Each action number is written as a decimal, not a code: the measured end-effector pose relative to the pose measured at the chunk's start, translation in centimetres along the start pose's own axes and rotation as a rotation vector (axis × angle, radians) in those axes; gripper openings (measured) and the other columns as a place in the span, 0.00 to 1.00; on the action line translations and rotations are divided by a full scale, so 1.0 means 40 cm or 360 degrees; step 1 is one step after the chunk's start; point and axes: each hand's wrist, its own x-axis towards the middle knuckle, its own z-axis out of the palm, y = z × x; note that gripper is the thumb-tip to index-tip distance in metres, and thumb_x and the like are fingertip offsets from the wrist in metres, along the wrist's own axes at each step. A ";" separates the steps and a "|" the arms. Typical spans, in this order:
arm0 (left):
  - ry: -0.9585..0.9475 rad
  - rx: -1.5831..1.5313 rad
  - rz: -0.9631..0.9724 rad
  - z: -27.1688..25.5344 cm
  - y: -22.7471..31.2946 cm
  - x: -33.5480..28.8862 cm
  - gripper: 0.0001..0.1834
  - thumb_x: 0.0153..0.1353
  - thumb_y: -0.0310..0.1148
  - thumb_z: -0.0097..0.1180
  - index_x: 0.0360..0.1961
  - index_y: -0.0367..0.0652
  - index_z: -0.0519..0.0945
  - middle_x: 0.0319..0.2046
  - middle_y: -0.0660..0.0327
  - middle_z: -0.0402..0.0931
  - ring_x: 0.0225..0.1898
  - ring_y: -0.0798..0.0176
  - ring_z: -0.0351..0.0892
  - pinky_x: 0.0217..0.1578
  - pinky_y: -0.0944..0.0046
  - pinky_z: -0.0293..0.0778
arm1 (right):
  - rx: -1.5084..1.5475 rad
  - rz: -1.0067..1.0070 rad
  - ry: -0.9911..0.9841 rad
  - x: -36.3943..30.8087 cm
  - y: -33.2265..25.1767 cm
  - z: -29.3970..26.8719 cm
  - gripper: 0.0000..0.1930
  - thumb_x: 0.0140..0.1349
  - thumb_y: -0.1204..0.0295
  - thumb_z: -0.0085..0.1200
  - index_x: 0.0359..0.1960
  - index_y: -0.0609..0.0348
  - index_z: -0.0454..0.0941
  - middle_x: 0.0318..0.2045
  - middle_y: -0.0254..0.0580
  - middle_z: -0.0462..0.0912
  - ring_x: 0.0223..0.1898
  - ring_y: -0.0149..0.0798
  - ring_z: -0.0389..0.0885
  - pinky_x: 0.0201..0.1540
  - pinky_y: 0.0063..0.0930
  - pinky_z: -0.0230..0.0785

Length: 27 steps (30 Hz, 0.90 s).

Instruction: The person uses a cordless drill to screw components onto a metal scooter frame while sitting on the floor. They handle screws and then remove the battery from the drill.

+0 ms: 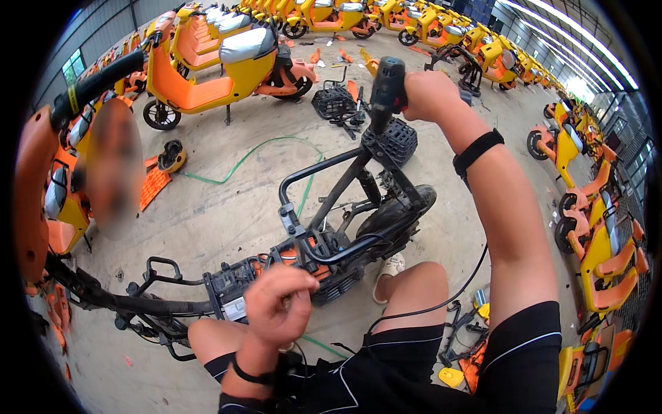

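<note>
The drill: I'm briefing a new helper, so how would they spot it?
Find the stripped scooter in the middle. Above its rear wheel in view, the right hand grips the drill. Unlike the ribbed black part below, it is held and points down.

Under you spreads a pale, smudged concrete floor [221, 224], and on it, right in front of you, stands the stripped scooter frame [336, 192]. Your light-coloured shoe [387, 276] is planted near its rear tyre [396, 214]. Beyond the frame you have a black wire basket [333, 103] among dark loose parts; to the left, a green strap [265, 142] curves across toward a yellow-and-black helmet [174, 157], with an orange perforated panel [153, 188] beside it. Near your right leg lie a black bracket [452, 338] and a small yellow cover [452, 377].
</note>
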 end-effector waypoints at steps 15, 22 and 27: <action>-0.0118 0.0829 0.0260 0.527 -0.251 0.845 0.24 0.64 0.51 0.59 0.47 0.39 0.84 0.47 0.43 0.81 0.52 0.40 0.80 0.55 0.47 0.74 | 0.0261 -0.0331 0.0084 0.011 0.113 0.036 0.20 0.44 0.61 0.72 0.39 0.53 0.86 0.39 0.42 0.89 0.44 0.46 0.87 0.48 0.40 0.80; 0.0366 0.0671 0.0547 0.520 -0.325 0.821 0.17 0.66 0.43 0.58 0.31 0.38 0.86 0.29 0.46 0.82 0.35 0.40 0.83 0.39 0.50 0.78 | -0.0058 -0.0312 0.0914 0.007 0.074 0.154 0.26 0.46 0.60 0.73 0.44 0.59 0.78 0.33 0.42 0.84 0.40 0.49 0.85 0.43 0.40 0.76; 0.0408 0.0596 0.0634 0.519 -0.333 0.816 0.17 0.65 0.42 0.59 0.28 0.38 0.84 0.29 0.48 0.82 0.34 0.42 0.82 0.38 0.52 0.78 | -0.0059 -0.0336 0.0800 -0.004 0.064 0.127 0.10 0.56 0.67 0.63 0.38 0.56 0.80 0.34 0.44 0.87 0.39 0.47 0.88 0.43 0.39 0.77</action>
